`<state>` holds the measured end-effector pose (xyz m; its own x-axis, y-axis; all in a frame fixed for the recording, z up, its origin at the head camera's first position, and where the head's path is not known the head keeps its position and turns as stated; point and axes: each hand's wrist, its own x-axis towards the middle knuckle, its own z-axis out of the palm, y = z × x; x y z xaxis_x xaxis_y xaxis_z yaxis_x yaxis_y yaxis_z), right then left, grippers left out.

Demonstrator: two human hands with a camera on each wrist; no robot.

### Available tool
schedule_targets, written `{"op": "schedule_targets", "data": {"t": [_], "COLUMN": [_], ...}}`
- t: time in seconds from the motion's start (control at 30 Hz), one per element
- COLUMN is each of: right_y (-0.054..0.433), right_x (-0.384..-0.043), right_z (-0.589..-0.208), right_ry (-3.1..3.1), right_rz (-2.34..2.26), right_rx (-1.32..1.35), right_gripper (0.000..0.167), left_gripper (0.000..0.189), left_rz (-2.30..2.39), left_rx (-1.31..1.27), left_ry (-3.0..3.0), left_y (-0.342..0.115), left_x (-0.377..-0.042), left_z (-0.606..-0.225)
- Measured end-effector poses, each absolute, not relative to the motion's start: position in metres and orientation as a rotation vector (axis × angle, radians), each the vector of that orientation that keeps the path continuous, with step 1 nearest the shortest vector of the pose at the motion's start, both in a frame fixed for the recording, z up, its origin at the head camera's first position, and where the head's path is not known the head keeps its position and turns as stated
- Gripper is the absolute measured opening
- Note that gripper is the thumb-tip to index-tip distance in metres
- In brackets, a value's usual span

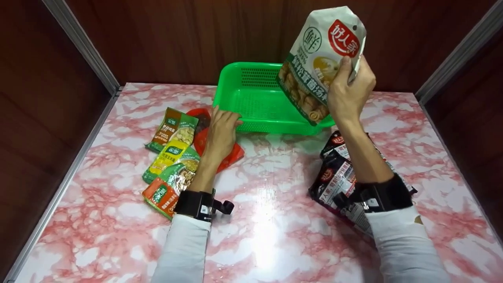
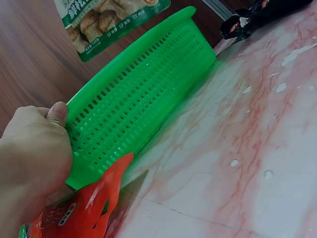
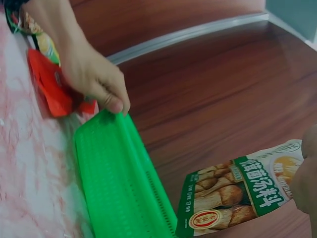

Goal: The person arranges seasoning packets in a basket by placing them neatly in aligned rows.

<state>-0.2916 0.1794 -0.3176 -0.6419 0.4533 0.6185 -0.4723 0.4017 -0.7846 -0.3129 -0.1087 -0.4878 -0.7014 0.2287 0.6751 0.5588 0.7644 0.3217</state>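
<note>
In the head view my right hand (image 1: 351, 94) grips a white and green soup seasoning pouch (image 1: 308, 59) by its side edge, thumb on the front. The pouch, printed with mushrooms, hangs tilted above the right part of a green plastic basket (image 1: 267, 127). My left hand (image 1: 221, 131) holds the basket's near left corner; the right wrist view shows its thumb and fingers pinching the rim (image 3: 110, 115). A red packet (image 1: 232, 154) lies under and beside my left hand, partly hidden by it.
Several green, yellow and orange seasoning packets (image 1: 173, 157) overlap left of my left forearm. Black packets (image 1: 334, 179) lie in a pile under my right forearm, partly covered. Behind the basket rises a brown wood-grain panel (image 1: 177, 43); the table (image 1: 267, 188) is pink-and-white marbled.
</note>
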Motion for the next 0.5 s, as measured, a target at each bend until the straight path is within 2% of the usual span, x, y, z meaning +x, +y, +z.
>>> {"op": "schedule_targets", "data": {"t": [0.5], "right_y": [0.180], "right_x": [-0.339], "right_z": [-0.328], "right_ry": [-1.918], "right_rz": [1.244], "right_rx": [-0.092], "right_gripper": [0.032], "left_gripper": [0.026], "left_rz": [-0.685], "left_rx": [-0.569], "left_ry": [-2.350], "left_y": [-0.108], "left_x": [-0.312], "left_z": [-0.486]}}
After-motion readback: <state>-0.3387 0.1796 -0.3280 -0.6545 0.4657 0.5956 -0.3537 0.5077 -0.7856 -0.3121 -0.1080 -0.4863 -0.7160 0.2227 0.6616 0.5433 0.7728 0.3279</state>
